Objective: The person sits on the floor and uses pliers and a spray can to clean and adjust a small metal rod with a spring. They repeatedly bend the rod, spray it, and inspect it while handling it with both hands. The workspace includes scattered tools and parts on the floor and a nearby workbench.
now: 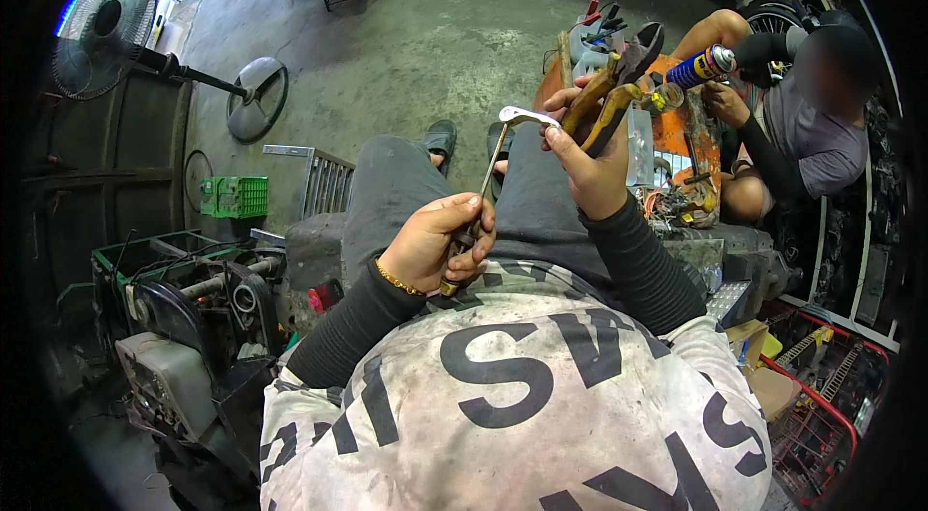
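Screwdriver point(496, 163) held to silver lever point(528, 116)

The left hand point(449, 245) is clamped on the screwdriver, its tip at the lever's wide left end, above the lap point(541, 180). The right hand point(594, 158) grips the lever plus 1 pair of yellow-handled cutting pliers point(592, 97). A blue spray can point(701, 67) is near a co-worker point(820, 139).

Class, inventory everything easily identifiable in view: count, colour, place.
Thin-shafted metal tool: one, metallic, left hand
Flat metal lever: one, silver, right hand
Metal pliers: one, yellow-handled, right hand
Cylindrical spray can: one, blue, right of pliers
Plastic crate: one, green, mid left
Pedestal fan: one, grey-black, upper left
Tubular metal rack: one, red, lower right
Co-worker: one, grey-shirted, upper right
Left hand: one, black-sleeved, centre
Right hand: one, black-sleeved, right of centre
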`<state>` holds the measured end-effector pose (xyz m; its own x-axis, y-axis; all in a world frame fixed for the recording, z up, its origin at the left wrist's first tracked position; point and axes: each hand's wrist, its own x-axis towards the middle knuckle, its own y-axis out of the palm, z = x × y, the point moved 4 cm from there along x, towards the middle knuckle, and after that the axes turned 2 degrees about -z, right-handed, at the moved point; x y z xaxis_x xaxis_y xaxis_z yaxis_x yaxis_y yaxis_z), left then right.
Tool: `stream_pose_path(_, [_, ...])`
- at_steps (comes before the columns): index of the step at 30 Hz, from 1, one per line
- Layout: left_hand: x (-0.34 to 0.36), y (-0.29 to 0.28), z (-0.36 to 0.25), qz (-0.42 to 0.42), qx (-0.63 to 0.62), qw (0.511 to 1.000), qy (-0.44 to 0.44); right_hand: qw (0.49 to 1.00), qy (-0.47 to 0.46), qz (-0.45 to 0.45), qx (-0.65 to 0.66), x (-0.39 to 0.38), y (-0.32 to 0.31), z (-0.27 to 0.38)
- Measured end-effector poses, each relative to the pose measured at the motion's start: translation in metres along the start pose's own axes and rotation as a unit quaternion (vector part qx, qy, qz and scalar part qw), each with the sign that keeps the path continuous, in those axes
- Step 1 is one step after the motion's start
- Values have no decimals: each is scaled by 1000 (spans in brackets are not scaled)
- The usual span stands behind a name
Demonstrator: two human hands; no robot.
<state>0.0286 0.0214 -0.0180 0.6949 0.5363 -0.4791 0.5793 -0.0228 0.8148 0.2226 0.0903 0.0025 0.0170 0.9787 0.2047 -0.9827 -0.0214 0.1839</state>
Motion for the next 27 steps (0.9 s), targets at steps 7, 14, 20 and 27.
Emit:
stream_pose_path(7, [-3, 3, 7, -36, -3, 999, 22, 982, -141, -22, -120, -3, -6, -12])
stream_pose_path(14, [-6, 11, 16, -63, 14, 997, 29, 937, -293, -56, -183, -5, -9, -8])
stream_pose_path(20, [-12, 16, 19, -77, 77, 993, 49, 942, -280, -69, -174, -7, -5, -6])
stream_pose_path(27, [-18, 10, 18, -100, 57, 993, 34, 972, -179, -49, -144, -15, -1, -10])
